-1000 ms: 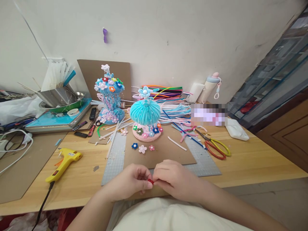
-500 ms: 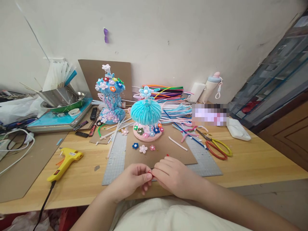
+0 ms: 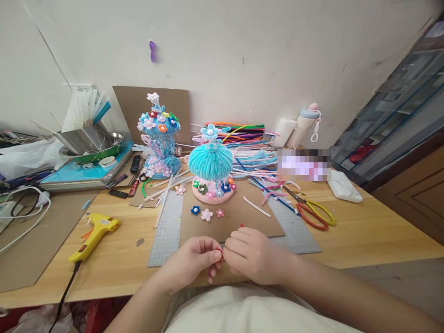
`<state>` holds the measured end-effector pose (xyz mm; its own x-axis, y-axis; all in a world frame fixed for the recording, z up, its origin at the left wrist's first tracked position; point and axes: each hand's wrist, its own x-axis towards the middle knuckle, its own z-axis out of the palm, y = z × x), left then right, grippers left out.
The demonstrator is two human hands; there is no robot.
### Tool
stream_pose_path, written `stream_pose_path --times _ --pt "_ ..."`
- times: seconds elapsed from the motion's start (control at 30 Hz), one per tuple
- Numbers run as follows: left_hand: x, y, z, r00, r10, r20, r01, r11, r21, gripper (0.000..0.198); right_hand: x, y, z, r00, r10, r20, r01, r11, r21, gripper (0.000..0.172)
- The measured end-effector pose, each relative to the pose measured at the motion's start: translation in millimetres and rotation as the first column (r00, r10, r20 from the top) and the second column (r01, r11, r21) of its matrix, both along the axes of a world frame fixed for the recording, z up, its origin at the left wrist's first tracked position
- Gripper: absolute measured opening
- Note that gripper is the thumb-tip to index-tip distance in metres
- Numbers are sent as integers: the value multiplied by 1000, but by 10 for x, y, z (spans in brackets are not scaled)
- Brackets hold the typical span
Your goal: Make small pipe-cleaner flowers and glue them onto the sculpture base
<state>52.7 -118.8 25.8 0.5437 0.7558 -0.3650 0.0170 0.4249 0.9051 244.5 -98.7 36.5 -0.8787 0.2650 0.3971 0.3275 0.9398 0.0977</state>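
Between my left hand and curled right hand, nearer me than the cardboard, a small red piece, pinched by the left; whether the right also grips it I cannot tell

A plain off-white wall fills the background, lightly scuffed, with a thin pale cable slanting down its left side and a small purple ornament left of centre. A light wood tabletop runs along its foot. At right, dim, blue-edged shelving adjoins brown panelled wood; grey floor shows below. Soft, even light.
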Motion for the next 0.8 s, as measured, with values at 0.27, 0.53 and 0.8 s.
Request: stream_pose_path --times 0.27,0.53,0.8 --pt "53 -66 146 907 203 -369 81 775 626 11 -127 -47 -106 894 -349 -281 53 705 -707 13" --pt "-6 -67 27 890 351 -293 65 538 840 20 -139 -19 57 864 -459 -209 -52 332 -942 11" --pt "95 -73 60 994 109 18 -110 989 99 30 -15 -74 60 990 -91 -108 82 993 -84 19"
